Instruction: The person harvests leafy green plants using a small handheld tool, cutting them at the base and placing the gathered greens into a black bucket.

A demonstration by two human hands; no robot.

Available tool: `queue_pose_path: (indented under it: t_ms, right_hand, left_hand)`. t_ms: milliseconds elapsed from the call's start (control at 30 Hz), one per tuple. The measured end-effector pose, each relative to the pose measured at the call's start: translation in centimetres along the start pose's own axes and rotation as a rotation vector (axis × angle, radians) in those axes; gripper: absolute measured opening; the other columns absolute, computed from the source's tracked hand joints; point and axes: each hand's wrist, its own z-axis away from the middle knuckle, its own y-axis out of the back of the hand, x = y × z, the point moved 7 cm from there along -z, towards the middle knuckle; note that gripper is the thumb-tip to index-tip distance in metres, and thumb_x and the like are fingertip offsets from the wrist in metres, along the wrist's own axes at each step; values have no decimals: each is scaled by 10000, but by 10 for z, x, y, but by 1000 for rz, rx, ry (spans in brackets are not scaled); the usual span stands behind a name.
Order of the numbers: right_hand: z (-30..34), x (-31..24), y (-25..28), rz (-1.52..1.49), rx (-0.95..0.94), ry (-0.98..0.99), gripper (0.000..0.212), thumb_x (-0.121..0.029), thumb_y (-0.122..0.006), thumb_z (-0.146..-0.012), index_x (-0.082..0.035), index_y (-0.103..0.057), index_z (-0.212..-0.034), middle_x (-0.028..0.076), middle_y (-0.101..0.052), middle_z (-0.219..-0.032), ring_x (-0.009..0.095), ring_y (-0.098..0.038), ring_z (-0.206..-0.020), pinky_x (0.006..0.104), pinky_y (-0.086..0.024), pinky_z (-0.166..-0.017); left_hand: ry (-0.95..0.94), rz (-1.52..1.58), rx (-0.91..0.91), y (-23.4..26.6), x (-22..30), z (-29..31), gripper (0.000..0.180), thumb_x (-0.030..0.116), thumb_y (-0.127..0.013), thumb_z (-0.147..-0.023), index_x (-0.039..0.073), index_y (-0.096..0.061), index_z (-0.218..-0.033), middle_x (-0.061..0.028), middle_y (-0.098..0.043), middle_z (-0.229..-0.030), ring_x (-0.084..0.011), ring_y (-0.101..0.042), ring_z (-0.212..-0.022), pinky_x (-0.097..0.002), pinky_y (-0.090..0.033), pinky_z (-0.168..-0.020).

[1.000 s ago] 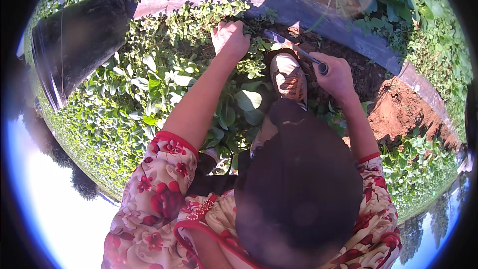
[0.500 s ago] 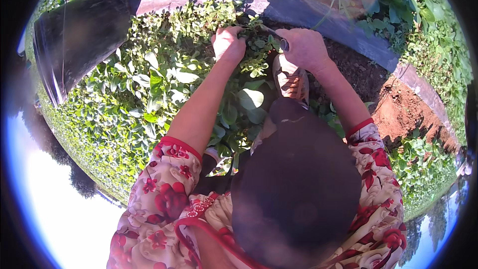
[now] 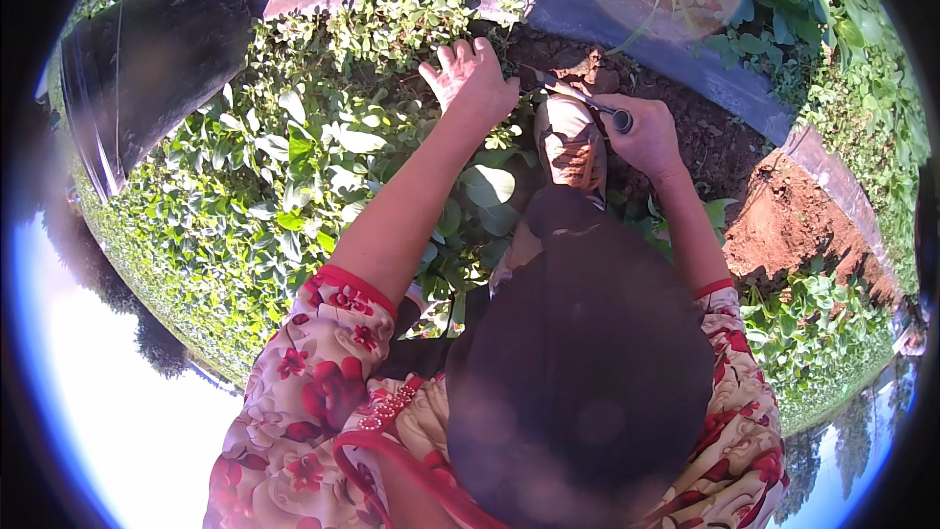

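My left hand (image 3: 468, 80) rests palm down among low leafy weeds (image 3: 392, 34), its fingers spread apart. It appears to hold nothing, though what lies beneath the palm is hidden. My right hand (image 3: 644, 135) is closed around a small hand tool (image 3: 578, 95) with a round dark handle end and a thin metal blade. The blade points left toward my left hand, over dark soil just beyond my brown shoe (image 3: 568, 142). Its exact tip is hard to make out against the soil.
Dark plastic sheeting (image 3: 666, 39) runs along the far side in a curved strip. A black sheet (image 3: 162, 59) stands at the left. Broad-leaved plants (image 3: 284, 152) fill the left, and a reddish soil mound (image 3: 793, 211) lies at the right. A dark rounded shape covers the lower middle.
My left hand has opened from a closed grip and moved slightly right. My right hand has drawn back right and nearer with the tool, and bare soil shows where leaves were.
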Motion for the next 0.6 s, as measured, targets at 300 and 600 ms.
queue_pose_path:
  t_ms: [300,600]
  right_hand:
    - [-49,-75,-16,290,-141,60,200,-190,-606,-711,-120,-673,-886,119,-651,-741,328,-633,-709,422,-511,-642]
    - [24,-44,27,55,11,-107,218,-163,-611,-741,-160,-684,-947,115,-644,-747,324,-625,-695,411,-500,-628]
  left_hand:
    - [-25,144,174,3,-24,-1,343,302,-612,-735,85,-545,-991,-93,-569,-1034,-283,-495,-1053,-488,-370,-877]
    - [152,858,97,-2,-106,-6,279,111,-556,-751,-34,-579,-988,-198,-648,-859,-270,-635,-761,-354,-487,-723]
